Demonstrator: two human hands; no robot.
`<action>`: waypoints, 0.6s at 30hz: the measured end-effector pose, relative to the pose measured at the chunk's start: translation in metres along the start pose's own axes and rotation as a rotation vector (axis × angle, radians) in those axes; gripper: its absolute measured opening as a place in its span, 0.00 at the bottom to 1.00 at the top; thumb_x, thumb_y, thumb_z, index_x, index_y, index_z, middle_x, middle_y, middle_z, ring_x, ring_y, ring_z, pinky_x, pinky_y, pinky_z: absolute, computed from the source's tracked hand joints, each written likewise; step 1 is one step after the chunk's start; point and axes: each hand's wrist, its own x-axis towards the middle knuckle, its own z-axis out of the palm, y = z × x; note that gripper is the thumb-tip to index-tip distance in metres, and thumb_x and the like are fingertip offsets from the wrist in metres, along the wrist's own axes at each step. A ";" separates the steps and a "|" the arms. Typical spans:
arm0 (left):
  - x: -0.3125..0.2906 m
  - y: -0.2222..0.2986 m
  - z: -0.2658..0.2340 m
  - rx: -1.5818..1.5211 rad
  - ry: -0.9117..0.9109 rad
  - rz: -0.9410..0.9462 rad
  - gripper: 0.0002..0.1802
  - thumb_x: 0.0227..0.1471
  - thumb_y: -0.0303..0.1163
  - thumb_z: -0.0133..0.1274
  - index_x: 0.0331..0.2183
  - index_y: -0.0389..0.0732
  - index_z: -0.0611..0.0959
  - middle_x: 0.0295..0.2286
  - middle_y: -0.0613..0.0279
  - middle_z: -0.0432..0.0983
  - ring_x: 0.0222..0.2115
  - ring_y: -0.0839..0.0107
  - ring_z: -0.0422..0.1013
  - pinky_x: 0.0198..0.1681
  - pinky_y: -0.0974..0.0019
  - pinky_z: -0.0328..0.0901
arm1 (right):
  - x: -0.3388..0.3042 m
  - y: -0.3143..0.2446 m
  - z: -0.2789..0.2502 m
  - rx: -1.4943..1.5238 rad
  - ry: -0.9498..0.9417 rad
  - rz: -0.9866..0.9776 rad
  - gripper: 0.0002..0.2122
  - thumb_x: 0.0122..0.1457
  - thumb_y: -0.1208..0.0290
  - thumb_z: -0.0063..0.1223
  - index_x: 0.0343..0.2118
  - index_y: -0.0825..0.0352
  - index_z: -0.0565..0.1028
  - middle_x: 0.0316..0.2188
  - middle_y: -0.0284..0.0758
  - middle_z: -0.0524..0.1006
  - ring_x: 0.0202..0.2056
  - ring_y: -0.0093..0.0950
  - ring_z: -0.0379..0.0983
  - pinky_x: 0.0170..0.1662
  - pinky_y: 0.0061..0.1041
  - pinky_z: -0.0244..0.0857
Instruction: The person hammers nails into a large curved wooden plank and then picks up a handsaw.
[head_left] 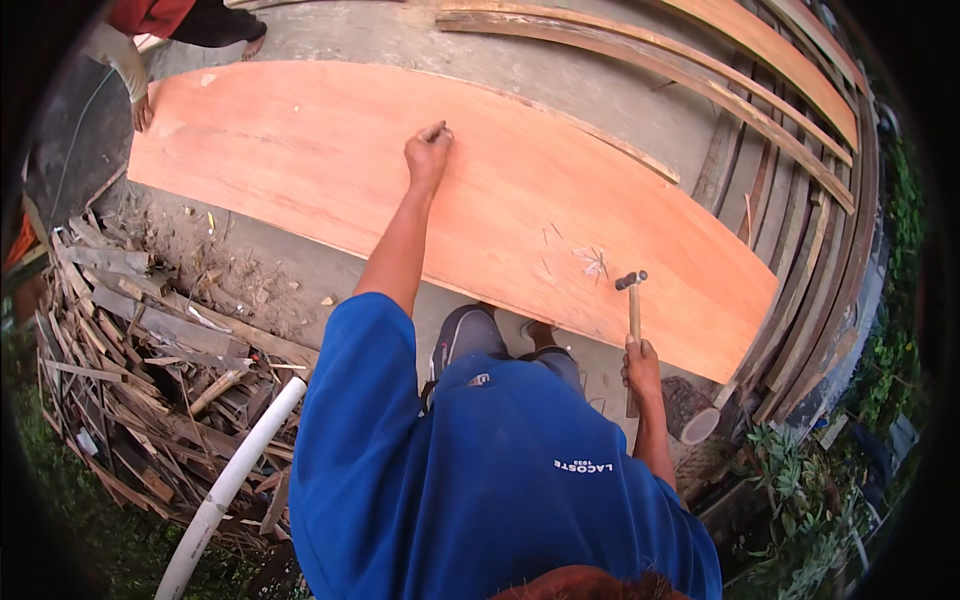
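A large reddish plywood sheet (330, 150) lies before me, stretching from the far left to the right. Over its middle, my left hand (428, 158) is closed, and a small dark tip shows at the fingers; what it is, I cannot make out. My right hand (643, 368) grips the wooden handle of a hammer (634, 300) near the sheet's front edge, with the dark metal head above the board. Several loose nails (592, 262) are scattered on the plywood just left of the hammer head.
Another person's hand (143, 113) rests on the sheet's left end. Scrap wood (150, 370) is heaped at left beside a white pipe (230, 490). Long timber boards (650, 65) are stacked at far right. A log (690, 410) stands by my right hand.
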 end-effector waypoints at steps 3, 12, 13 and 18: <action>0.059 0.008 -0.013 -0.105 0.090 -0.004 0.16 0.53 0.34 0.59 0.41 0.33 0.86 0.33 0.52 0.84 0.34 0.69 0.79 0.41 0.66 0.71 | 0.006 -0.046 0.031 -0.044 -0.065 -0.100 0.16 0.67 0.53 0.46 0.31 0.61 0.64 0.18 0.25 0.62 0.15 0.17 0.60 0.16 0.21 0.55; 0.116 0.008 0.007 0.059 0.117 0.270 0.10 0.51 0.33 0.60 0.34 0.40 0.89 0.35 0.54 0.83 0.35 0.59 0.78 0.42 0.63 0.71 | 0.047 -0.177 0.121 -0.161 -0.171 -0.385 0.18 0.67 0.55 0.47 0.34 0.69 0.70 0.17 0.32 0.69 0.18 0.23 0.67 0.22 0.28 0.61; 0.117 0.005 0.010 0.107 0.182 0.348 0.09 0.51 0.33 0.60 0.34 0.40 0.89 0.35 0.55 0.83 0.34 0.58 0.77 0.42 0.62 0.70 | 0.052 -0.188 0.128 -0.161 -0.172 -0.384 0.18 0.67 0.55 0.47 0.34 0.69 0.70 0.17 0.32 0.69 0.18 0.23 0.67 0.22 0.28 0.61; 0.115 -0.005 0.013 0.191 0.268 0.459 0.09 0.53 0.31 0.59 0.36 0.40 0.88 0.36 0.55 0.83 0.36 0.61 0.77 0.43 0.61 0.70 | 0.057 -0.255 0.170 -0.217 -0.134 -0.626 0.16 0.67 0.58 0.48 0.34 0.71 0.69 0.17 0.40 0.69 0.19 0.31 0.68 0.24 0.33 0.61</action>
